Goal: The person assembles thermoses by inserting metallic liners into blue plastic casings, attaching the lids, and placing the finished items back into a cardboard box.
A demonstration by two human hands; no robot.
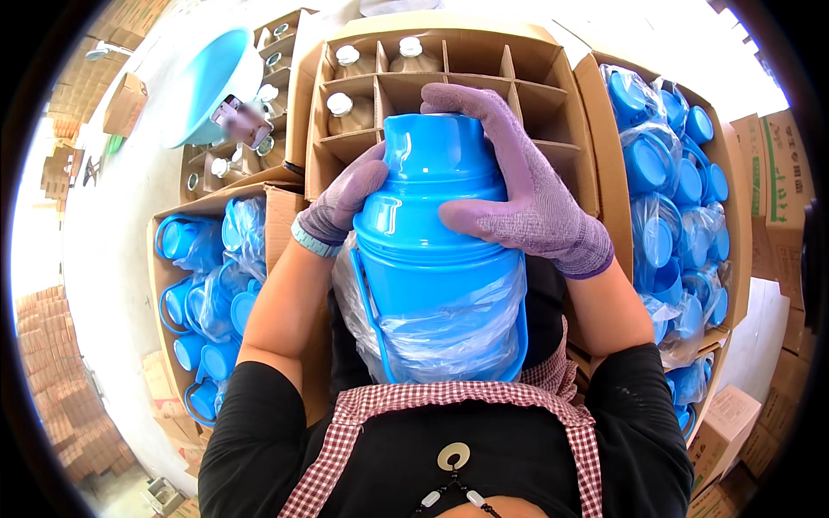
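Observation:
A shiny blue thermos jug (432, 229) stands upright close against my body, its lower part and handle wrapped in crinkled clear plastic film (449, 332). My left hand (350, 190), in a purple-grey knit glove, grips its upper left side. Around the upper right side curves my right hand (531, 194), gloved alike, with the thumb across the front and the fingers up by the top. Just beyond the jug is a divided cardboard carton (587, 173). Several white-capped bottles (350, 112) stand in its far left compartments. The jug hides part of the nearer compartments.
Open cartons of film-wrapped blue jug parts stand at left (285, 220) and right (613, 190). Far left, a light blue basin (203, 95) stands by another divided carton (298, 52) of bottles, with a phone (242, 121) in front. Stacked cartons (52, 380) line the left edge.

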